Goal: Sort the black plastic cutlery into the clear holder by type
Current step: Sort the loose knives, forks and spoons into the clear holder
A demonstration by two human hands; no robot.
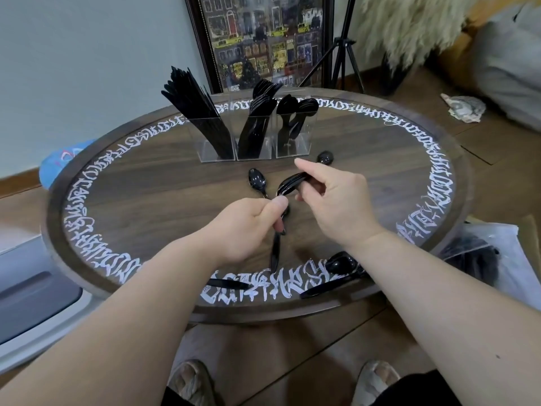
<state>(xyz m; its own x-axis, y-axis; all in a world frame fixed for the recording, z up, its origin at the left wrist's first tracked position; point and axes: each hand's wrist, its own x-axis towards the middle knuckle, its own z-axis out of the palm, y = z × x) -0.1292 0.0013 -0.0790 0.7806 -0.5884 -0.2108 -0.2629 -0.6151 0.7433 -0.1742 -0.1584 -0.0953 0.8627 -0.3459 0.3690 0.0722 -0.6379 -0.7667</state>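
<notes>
A: In the head view, what do the hands hold?

B: The right hand (336,200) curls its fingers around a bundle of black forks (292,183), tines towards the left. The left hand (248,227) pinches a black piece (275,247) whose handle hangs below its fingers.

A: And the clear holder (254,136)?

B: It stands behind the hands on the round table (409,177), with knives (193,101) left, forks middle, spoons (295,112) right. One loose spoon (257,180) lies just beyond the left fingers

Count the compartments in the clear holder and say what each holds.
3. Left compartment holds knives, middle compartment holds forks, right compartment holds spoons. All stand in a row at the table's far side.
</notes>
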